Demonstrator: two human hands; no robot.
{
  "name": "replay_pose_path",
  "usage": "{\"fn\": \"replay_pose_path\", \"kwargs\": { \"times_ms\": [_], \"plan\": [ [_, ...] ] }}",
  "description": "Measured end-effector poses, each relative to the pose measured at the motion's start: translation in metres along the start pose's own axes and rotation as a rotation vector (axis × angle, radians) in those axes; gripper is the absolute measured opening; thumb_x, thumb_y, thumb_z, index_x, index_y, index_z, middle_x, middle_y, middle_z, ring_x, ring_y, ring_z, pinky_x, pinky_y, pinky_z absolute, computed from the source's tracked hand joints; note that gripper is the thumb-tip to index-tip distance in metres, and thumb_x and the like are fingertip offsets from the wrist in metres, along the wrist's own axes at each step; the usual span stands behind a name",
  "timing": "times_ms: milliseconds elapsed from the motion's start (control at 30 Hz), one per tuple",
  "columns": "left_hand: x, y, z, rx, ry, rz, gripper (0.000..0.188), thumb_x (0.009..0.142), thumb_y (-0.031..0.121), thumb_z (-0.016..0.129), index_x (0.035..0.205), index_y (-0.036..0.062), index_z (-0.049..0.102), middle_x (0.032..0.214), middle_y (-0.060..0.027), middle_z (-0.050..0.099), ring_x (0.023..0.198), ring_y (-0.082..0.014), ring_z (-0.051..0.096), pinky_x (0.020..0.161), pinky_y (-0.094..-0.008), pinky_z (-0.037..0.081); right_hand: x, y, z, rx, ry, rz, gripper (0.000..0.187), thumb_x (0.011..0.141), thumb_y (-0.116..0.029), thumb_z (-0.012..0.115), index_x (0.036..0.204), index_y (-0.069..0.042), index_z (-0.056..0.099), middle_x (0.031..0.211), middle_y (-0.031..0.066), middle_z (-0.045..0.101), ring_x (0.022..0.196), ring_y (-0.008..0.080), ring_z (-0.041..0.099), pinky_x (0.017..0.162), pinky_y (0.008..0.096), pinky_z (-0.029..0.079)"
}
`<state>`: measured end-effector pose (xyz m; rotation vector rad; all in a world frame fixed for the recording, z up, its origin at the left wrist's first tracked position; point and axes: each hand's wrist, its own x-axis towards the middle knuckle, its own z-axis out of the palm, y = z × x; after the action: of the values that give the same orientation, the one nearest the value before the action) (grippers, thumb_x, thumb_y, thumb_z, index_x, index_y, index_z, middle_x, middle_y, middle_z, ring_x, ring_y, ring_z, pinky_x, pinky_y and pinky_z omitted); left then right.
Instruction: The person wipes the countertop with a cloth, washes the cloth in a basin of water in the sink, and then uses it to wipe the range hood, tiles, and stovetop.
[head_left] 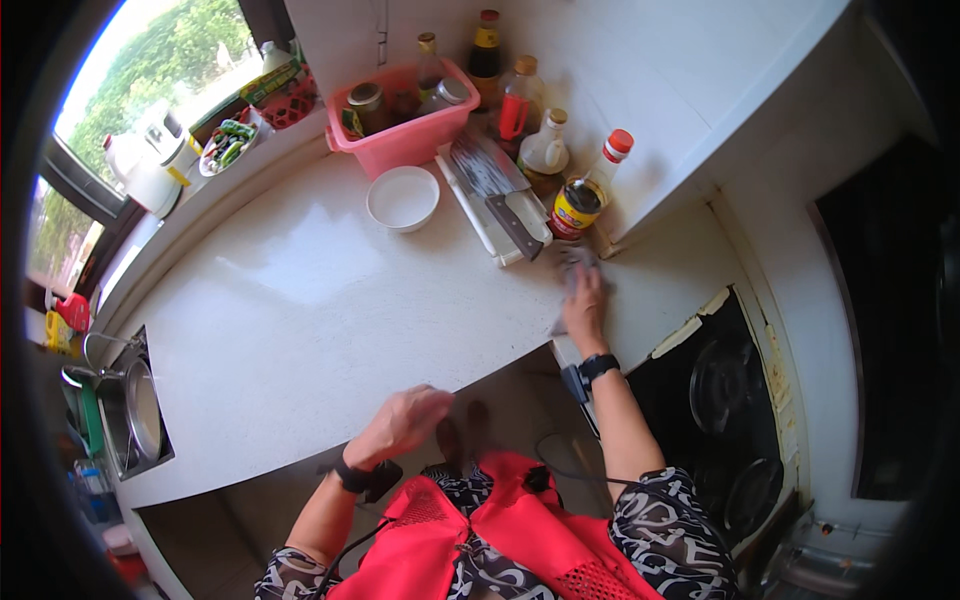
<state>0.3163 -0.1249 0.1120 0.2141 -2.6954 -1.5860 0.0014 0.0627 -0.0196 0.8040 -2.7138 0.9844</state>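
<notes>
My right hand presses a crumpled grey cloth onto the white countertop, near its right end and just in front of the bottles. The cloth shows beyond my fingertips and beside the palm. My left hand hovers at the counter's front edge with its fingers curled together, slightly blurred, and nothing shows in it. Close to the cloth stands a dark sauce bottle with a red cap. Left of that, a cleaver with a dark handle lies on a white tray.
A white bowl sits before a pink bin of jars. Several bottles line the wall. A black stove is at the right, a sink at the far left. A plate of green vegetables rests on the windowsill.
</notes>
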Motion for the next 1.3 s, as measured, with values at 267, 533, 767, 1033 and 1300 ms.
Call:
{"fn": "replay_pose_path", "kwargs": {
  "times_ms": [267,533,767,1033,1300],
  "plan": [
    [0.083,-0.021,-0.012,-0.143,0.16,-0.092,0.02,0.093,0.009,0.06,0.108,-0.0031,0.064,0.099,-0.0141,0.07,0.088,-0.0203,0.069,0.076,-0.0319,0.054,-0.056,-0.11,0.024,0.115,-0.217,-0.409,0.053,0.073,0.006,0.053,0.125,-0.002,0.056,0.123,0.0251,0.052,0.118,0.0415,0.049,0.102,0.0485,0.039],
    [-0.013,-0.046,-0.007,-0.137,0.166,-0.221,0.017,0.092,0.004,0.058,0.106,-0.0022,0.065,0.096,-0.0134,0.068,0.084,-0.0214,0.067,0.073,-0.0312,0.053,-0.052,-0.003,-0.028,-0.04,-0.019,-0.107,0.044,0.082,0.003,0.049,0.126,0.005,0.053,0.133,0.0299,0.046,0.126,0.0465,0.043,0.108,0.0479,0.036],
    [-0.107,-0.066,0.001,-0.326,0.321,-0.426,0.018,0.092,0.008,0.059,0.107,-0.0003,0.066,0.095,-0.0117,0.069,0.083,-0.0192,0.066,0.072,-0.0297,0.051,-0.113,-0.091,0.011,-0.141,-0.139,-0.28,0.06,0.087,-0.021,0.059,0.141,-0.001,0.04,0.14,0.0287,0.037,0.127,0.0465,0.036,0.108,0.0536,0.03],
    [-0.213,-0.078,-0.042,-0.388,0.395,-0.378,0.019,0.092,0.005,0.059,0.108,-0.0007,0.065,0.097,-0.0108,0.069,0.088,-0.0178,0.067,0.076,-0.028,0.052,-0.219,-0.234,0.066,-0.082,-0.292,-0.524,0.063,0.083,-0.021,0.064,0.14,-0.004,0.044,0.135,0.0213,0.039,0.117,0.0388,0.04,0.099,0.0501,0.033],
    [-0.385,-0.108,-0.104,-0.361,0.725,-0.467,0.02,0.094,0.002,0.056,0.113,-0.0021,0.064,0.1,-0.0077,0.068,0.091,-0.0141,0.066,0.082,-0.0257,0.052,-0.327,-0.4,0.144,0.227,-0.52,-0.825,0.058,0.083,-0.018,0.062,0.137,-0.004,0.047,0.129,0.0213,0.042,0.113,0.0369,0.043,0.099,0.0481,0.034]
  ]
}}
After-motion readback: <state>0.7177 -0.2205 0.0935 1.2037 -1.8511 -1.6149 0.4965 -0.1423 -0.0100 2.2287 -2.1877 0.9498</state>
